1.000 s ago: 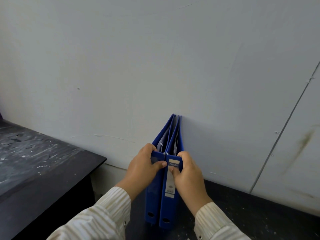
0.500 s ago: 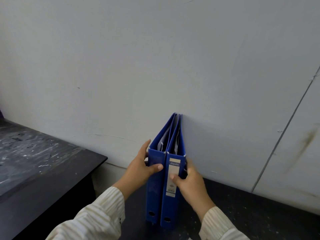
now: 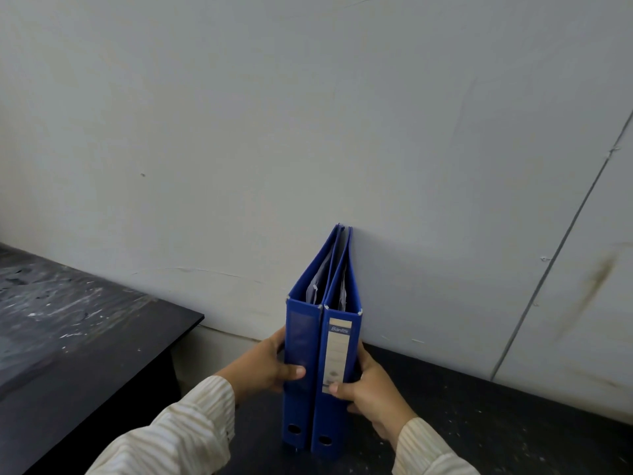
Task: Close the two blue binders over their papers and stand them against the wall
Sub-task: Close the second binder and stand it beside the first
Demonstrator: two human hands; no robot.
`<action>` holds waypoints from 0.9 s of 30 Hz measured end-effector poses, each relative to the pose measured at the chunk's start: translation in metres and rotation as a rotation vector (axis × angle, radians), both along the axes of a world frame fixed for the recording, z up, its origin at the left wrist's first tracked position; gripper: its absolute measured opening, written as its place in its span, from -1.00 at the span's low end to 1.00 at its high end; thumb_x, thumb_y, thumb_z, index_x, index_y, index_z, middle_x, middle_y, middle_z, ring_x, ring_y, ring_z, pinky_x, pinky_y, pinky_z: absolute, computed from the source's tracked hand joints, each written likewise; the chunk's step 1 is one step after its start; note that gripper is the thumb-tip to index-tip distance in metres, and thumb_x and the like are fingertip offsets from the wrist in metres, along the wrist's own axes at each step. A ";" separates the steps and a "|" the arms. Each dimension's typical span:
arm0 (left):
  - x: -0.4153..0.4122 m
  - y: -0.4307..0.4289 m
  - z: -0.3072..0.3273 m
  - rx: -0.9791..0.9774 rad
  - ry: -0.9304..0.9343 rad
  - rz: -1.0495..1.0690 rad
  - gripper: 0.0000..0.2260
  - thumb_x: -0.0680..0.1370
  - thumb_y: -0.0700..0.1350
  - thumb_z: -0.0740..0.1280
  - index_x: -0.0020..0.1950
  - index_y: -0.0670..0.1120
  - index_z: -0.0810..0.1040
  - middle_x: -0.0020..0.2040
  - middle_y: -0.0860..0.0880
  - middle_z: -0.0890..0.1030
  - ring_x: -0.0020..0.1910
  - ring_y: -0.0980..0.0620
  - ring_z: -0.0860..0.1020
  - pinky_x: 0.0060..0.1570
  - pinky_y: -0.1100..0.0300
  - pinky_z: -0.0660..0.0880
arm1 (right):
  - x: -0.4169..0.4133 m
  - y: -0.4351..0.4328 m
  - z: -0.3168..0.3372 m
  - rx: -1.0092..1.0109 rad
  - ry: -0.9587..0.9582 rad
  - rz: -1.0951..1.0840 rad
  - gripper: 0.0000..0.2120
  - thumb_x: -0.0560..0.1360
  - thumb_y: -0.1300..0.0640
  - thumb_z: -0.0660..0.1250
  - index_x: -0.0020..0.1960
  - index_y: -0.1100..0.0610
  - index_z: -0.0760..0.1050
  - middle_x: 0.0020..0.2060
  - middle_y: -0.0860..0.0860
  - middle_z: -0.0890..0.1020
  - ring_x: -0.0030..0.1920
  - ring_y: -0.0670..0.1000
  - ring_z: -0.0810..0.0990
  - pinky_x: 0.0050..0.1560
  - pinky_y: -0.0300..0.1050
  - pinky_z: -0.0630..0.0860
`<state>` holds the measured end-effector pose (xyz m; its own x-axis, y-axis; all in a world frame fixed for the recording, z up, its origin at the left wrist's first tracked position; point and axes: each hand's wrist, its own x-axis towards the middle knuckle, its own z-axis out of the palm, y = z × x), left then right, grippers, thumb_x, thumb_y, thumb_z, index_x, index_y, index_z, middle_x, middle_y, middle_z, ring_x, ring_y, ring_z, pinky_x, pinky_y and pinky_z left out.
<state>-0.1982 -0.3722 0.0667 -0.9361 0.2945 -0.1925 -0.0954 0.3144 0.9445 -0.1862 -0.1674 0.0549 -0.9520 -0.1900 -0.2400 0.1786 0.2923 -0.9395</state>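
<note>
Two blue binders stand upright side by side on a dark table, spines toward me, their far edges touching the white wall. White papers show between the covers of both. The left binder has a plain spine; the right binder carries a pale spine label. My left hand clasps the left binder's outer side, thumb on its spine. My right hand clasps the right binder's outer side, thumb on the label's lower end. Both hands press the pair together at mid height.
A second black table with a scuffed, paint-marked top stands to the left, its corner near my left sleeve, with a gap between it and the binders' table. A thin seam runs diagonally down the wall on the right.
Both hands slid down from the tops of the spines to the binders' outer sides at mid height. The binders stayed upright against the wall.
</note>
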 end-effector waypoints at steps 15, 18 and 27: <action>-0.008 -0.006 -0.003 0.031 -0.033 -0.037 -0.42 0.49 -0.28 0.39 0.27 0.25 0.25 0.15 0.25 0.43 0.03 0.12 0.56 -0.21 0.25 0.61 | -0.009 0.001 -0.009 0.076 -0.001 0.029 -0.13 0.40 0.28 0.44 0.48 -0.24 0.06 0.19 -0.16 0.47 0.34 0.04 0.40 0.28 0.14 0.46; -0.008 -0.006 -0.004 0.032 -0.038 -0.033 -0.40 0.48 -0.28 0.40 0.30 0.25 0.24 0.16 0.24 0.44 0.07 0.07 0.57 -0.18 0.23 0.61 | -0.009 0.003 -0.009 0.055 -0.016 0.033 -0.15 0.40 0.28 0.43 0.47 -0.25 0.08 0.25 -0.12 0.47 0.34 0.05 0.40 0.09 0.01 0.55; -0.013 -0.006 -0.006 -0.008 -0.021 -0.039 -0.37 0.47 -0.23 0.43 0.34 0.25 0.22 0.18 0.24 0.43 0.15 0.05 0.54 -0.06 0.16 0.62 | -0.008 0.003 -0.006 0.085 0.005 0.034 -0.18 0.40 0.30 0.42 0.45 -0.23 0.11 0.02 -0.27 0.46 0.31 0.01 0.40 0.33 0.18 0.41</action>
<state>-0.2112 -0.3785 0.0610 -0.9197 0.3292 -0.2140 -0.1022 0.3254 0.9400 -0.1943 -0.1647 0.0486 -0.9465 -0.2016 -0.2521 0.1626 0.3769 -0.9119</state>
